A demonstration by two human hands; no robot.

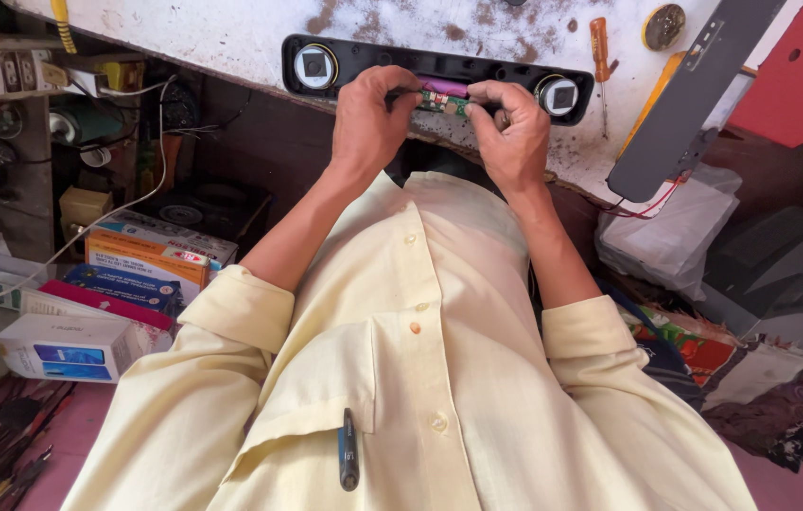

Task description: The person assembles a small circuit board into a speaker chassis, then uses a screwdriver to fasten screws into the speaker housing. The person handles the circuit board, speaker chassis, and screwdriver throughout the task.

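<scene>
Purple cell and board: a purple cylindrical battery (445, 87) lies above a small green circuit board (441, 102), both at the open middle of a long black plastic speaker bar housing (439, 64) with a round silver-ringed speaker at each end.
Housing position: it lies flat on the stained white worktop (231, 33), close to the edge nearest the person.
Left hand (368, 118): knuckles up, fingers curled together and pinched on the left end of the green board (the fingertips themselves are hidden).
Right hand (512, 128): fingers bent and closed on the right end of the same board, thumb toward the middle.
On the worktop: an orange-handled screwdriver (600, 57) lies just right of the housing; a long dark grey panel (680, 104) leans off the edge.
Below left: stacked cardboard boxes (151, 251).
Shirt pocket: a dark pen (349, 449) clipped in the pale yellow shirt (439, 378).
</scene>
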